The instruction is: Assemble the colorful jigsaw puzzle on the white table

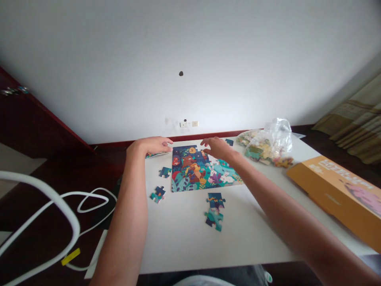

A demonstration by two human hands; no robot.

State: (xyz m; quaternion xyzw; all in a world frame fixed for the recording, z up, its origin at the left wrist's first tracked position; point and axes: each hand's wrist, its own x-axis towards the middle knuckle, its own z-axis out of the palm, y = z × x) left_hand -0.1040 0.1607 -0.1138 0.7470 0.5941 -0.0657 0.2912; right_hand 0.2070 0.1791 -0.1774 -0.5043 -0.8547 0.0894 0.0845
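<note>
A partly assembled jigsaw puzzle (192, 171) with colourful animals and plants lies on the white table. Over its upper left corner reaches my left hand (153, 145), thumb and fingers apart, holding nothing I can see. Under that hand shows a strip of a printed picture (156, 155), mostly covered. My right hand (216, 147) is over the puzzle's upper right part, fingers bent and spread from the thumb, with nothing visible between them. Loose pieces lie left of the puzzle, a piece (165, 172) and another cluster (158, 194). Joined pieces (214, 210) lie in front.
Clear plastic bags (268, 147) of puzzle pieces sit at the back right, near an orange box (339, 190). A dark blue piece (229, 142) lies behind my right hand. White cables (68, 210) loop left of the table (178, 246). A wall stands behind.
</note>
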